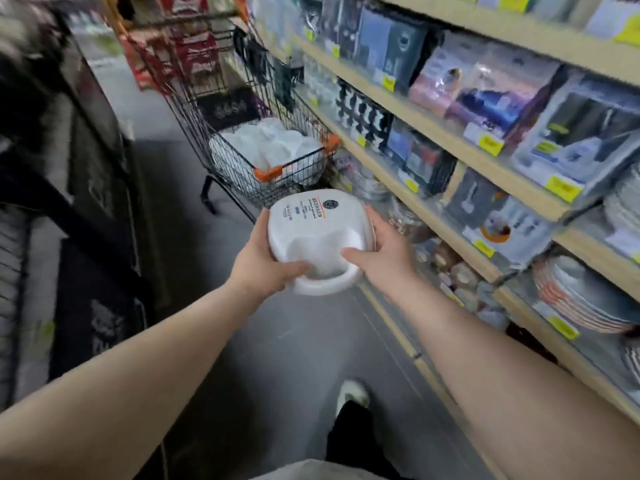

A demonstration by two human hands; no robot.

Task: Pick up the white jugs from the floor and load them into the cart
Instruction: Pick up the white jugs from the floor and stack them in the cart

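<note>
A white jug [313, 233] with a printed label and a moulded handle is held in the air at the middle of the view. My left hand [265, 259] grips its left side with the thumb by the handle. My right hand [379, 252] grips its right side, fingers curled round the edge. Ahead stands a black wire cart [249, 140] with orange corner guards. Several white jugs [266, 143] lie inside its basket. The held jug is short of the cart, in front of its near end.
Wooden shelves [460, 147] with packaged goods and yellow price tags run along the right. Dark racks and mats [86, 188] line the left. The grey aisle floor has yellow lines [398, 330]. My shoe [353, 393] and dark trouser leg show below.
</note>
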